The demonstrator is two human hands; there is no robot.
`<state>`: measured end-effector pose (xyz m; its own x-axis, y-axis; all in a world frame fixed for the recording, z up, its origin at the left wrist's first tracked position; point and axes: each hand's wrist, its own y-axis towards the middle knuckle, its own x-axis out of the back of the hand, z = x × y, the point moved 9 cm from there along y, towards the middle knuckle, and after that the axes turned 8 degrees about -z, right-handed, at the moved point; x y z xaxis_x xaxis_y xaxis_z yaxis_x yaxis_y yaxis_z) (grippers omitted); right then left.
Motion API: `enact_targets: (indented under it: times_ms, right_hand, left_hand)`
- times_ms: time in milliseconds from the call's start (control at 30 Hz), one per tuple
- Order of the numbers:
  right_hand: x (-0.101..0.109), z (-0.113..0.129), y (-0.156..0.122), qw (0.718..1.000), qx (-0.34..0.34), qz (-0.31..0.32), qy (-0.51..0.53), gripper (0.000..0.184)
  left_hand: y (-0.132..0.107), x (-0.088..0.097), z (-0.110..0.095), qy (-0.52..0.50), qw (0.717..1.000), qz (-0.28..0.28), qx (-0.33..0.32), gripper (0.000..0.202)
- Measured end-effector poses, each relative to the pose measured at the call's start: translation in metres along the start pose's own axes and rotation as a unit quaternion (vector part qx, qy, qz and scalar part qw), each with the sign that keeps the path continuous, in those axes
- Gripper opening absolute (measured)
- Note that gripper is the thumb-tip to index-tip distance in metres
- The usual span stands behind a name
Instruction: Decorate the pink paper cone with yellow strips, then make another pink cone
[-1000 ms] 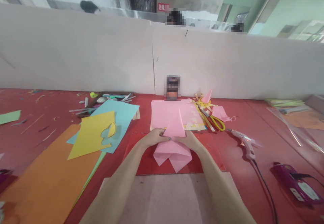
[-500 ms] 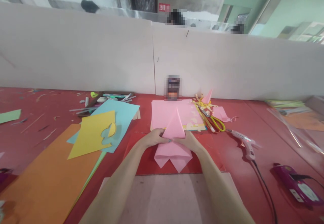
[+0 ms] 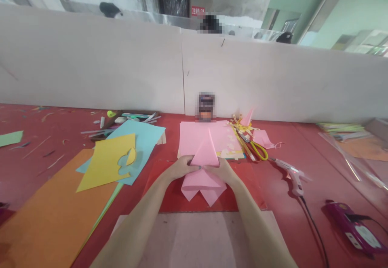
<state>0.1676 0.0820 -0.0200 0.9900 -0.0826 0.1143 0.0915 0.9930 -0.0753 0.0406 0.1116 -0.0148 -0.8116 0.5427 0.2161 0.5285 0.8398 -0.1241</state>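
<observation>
Folded pink paper (image 3: pixel 206 152) stands between my hands, with a pointed top and two flaps spreading at its lower edge. My left hand (image 3: pixel 183 167) grips its left side, the thumb lying across the front. From the right, my right hand (image 3: pixel 223 170) holds it the same way, and the two thumbs nearly meet in the middle. My other fingers are partly hidden behind the paper. Beneath it lies a red board (image 3: pixel 166 199). Just beyond are flat pink sheets (image 3: pixel 190 132) with small cut scraps on them.
Yellow-handled scissors (image 3: pixel 259 151) lie right of the sheets, near a yellow and pink paper piece (image 3: pixel 245 121). A corded glue gun (image 3: pixel 292 175) and a purple device (image 3: pixel 353 227) are farther right. Yellow (image 3: pixel 106 161), blue (image 3: pixel 147 132) and orange sheets (image 3: pixel 51 211) lie left. A white partition (image 3: pixel 91 62) stands behind.
The whole view has shifted slightly, so things on the table appear a little farther left. Both hands keep their hold on the folded pink paper, with almost no change in its shape.
</observation>
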Motion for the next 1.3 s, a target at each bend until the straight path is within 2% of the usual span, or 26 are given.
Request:
enact_targets:
  times_ms: [267, 400, 633, 733, 867, 1000, 1167, 1300]
  right_hand:
    - [-0.002, 0.004, -0.002, 0.999, -0.009, 0.009, 0.038, 0.041]
    - [0.003, 0.001, 0.001, 0.998, 0.002, -0.018, 0.06, 0.042]
    - [0.018, 0.002, 0.01, 0.994, 0.059, -0.082, 0.042, 0.037]
    - [0.021, 0.0, 0.012, 0.992, 0.046, -0.092, 0.066, 0.039]
    - [0.024, -0.004, 0.011, 0.991, 0.015, -0.104, 0.086, 0.041]
    - [0.029, -0.003, 0.011, 0.987, 0.03, -0.117, 0.109, 0.037]
    - [0.03, -0.004, 0.013, 0.984, 0.049, -0.122, 0.119, 0.033]
    - [0.031, -0.002, 0.014, 0.984, 0.056, -0.13, 0.104, 0.032]
  left_hand:
    - [0.0, 0.002, -0.006, 0.013, 1.0, -0.007, -0.011, 0.035]
    - [0.003, 0.004, -0.002, 0.004, 1.0, -0.017, 0.013, 0.035]
    - [0.008, 0.024, 0.011, -0.04, 0.993, -0.095, 0.06, 0.043]
    - [0.01, 0.032, 0.02, -0.073, 0.986, -0.131, 0.072, 0.049]
    - [0.013, 0.034, 0.032, -0.099, 0.983, -0.136, 0.078, 0.056]
    - [0.016, 0.04, 0.036, -0.115, 0.975, -0.169, 0.081, 0.058]
    - [0.014, 0.028, 0.027, -0.169, 0.976, -0.112, 0.077, 0.048]
    - [0.012, 0.034, 0.031, -0.175, 0.97, -0.143, 0.093, 0.038]
